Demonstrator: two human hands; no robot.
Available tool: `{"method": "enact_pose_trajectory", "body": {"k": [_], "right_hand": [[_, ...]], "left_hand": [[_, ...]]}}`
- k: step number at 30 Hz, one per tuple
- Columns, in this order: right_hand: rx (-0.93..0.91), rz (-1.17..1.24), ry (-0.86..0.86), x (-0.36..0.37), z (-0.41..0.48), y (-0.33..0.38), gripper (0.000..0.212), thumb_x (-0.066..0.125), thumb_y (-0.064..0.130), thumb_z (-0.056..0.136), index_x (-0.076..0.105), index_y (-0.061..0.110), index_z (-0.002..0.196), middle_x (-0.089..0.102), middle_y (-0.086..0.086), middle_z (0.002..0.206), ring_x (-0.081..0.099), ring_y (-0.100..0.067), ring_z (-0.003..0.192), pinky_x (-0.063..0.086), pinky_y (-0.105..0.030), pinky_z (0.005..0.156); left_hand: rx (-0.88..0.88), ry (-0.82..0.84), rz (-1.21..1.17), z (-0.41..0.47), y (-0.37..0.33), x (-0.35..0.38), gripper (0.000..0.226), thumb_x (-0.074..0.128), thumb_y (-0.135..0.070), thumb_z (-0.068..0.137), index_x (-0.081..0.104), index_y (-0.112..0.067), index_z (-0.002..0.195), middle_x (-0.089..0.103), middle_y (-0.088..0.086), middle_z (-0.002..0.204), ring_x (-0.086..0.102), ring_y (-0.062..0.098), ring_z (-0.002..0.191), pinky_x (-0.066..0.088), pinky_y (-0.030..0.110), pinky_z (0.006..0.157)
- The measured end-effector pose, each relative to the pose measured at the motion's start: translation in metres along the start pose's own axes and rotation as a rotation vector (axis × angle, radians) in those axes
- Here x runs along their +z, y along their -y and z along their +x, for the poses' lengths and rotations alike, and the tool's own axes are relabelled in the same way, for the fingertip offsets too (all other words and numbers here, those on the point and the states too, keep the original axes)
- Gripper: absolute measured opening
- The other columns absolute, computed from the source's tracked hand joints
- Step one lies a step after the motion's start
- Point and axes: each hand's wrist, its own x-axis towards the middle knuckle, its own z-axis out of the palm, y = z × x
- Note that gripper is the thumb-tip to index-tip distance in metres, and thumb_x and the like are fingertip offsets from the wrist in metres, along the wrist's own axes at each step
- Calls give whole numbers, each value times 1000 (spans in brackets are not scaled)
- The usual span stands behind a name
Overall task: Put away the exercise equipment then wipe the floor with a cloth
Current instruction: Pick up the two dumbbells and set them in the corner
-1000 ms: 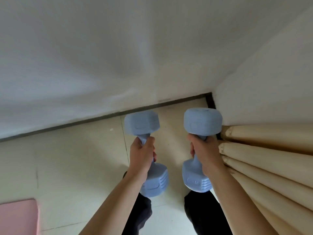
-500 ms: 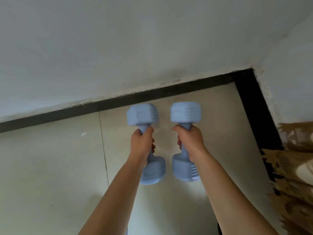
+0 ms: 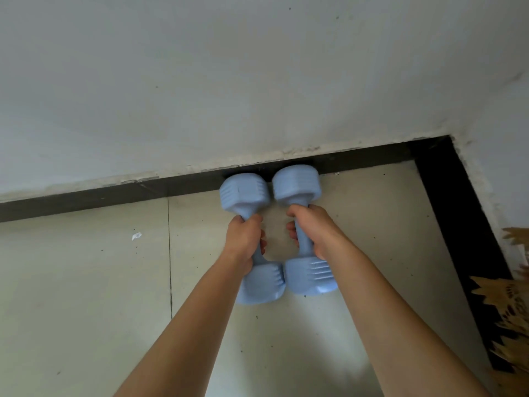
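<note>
Floor: pale tiles, speckled with dark specks.
Paper scrap: small and white, lying on the floor at far left, well apart from the weights.
Tile joint: a thin dark line running near to far, left of the arms.
Left hand: fingers curled tight round the handle of the left dumbbell.
Left dumbbell: light blue, lying near to far, its far head against the dark skirting.
Right dumbbell: the same blue, just beside the left one; the near heads almost touch. Whether either rests fully on the floor, I cannot tell.
Right hand: wrapped round the right dumbbell's handle.
Skirting: a dark band below the grey-white wall, turning at the far right corner.
Tan fabric: a blurred, jagged edge at the right border.
</note>
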Motion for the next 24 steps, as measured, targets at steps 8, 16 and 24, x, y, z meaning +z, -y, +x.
{"method": "enact_pose_trajectory", "body": {"k": [8,16,24], "right_hand": [[-80,-150,53,4,5,0,8,57,19,91,62,13,91,65,-9,83,59,-18,64,51,-31,65],[-68,-459,-39,7,2,3,51,60,42,84,56,11,126,64,-11,117,64,-29,105,52,-37,85],[-619,-520,-489,-7,-146,74,59,47,43,102,35,12,152,32,-12,158,31,-27,145,27,-38,116]], "left_hand": [[61,54,278,17,1,-17,19,45,-20,91,58,-7,89,59,11,80,57,21,74,45,30,63],[25,7,439,20,-2,-16,39,48,-30,95,54,-2,122,63,15,114,60,29,102,46,35,81],[702,-297,541,-123,-93,-62,41,41,-33,102,46,-17,140,48,-1,145,44,14,132,34,24,105]]}}
